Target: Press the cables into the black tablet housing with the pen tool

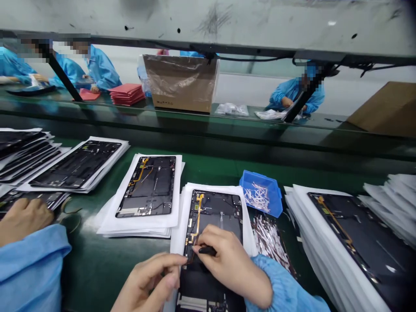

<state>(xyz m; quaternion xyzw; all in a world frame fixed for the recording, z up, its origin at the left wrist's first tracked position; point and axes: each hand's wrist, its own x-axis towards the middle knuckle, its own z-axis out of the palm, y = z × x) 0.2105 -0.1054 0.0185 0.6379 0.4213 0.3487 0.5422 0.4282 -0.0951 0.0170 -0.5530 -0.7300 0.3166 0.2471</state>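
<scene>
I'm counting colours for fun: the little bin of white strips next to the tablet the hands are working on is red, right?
Not quite. The little bin of white strips is blue, not red; the head view shows it beside the tablet the hands are working on.

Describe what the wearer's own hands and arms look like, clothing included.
Both hands are bare: no gloves, rings or finger cots show. The right hand comes out of a loose light-blue smock sleeve, gathered and wrinkled at the wrist. The left hand shows no sleeve within the picture. The blue sleeve at the far left belongs to a co-worker.
</scene>
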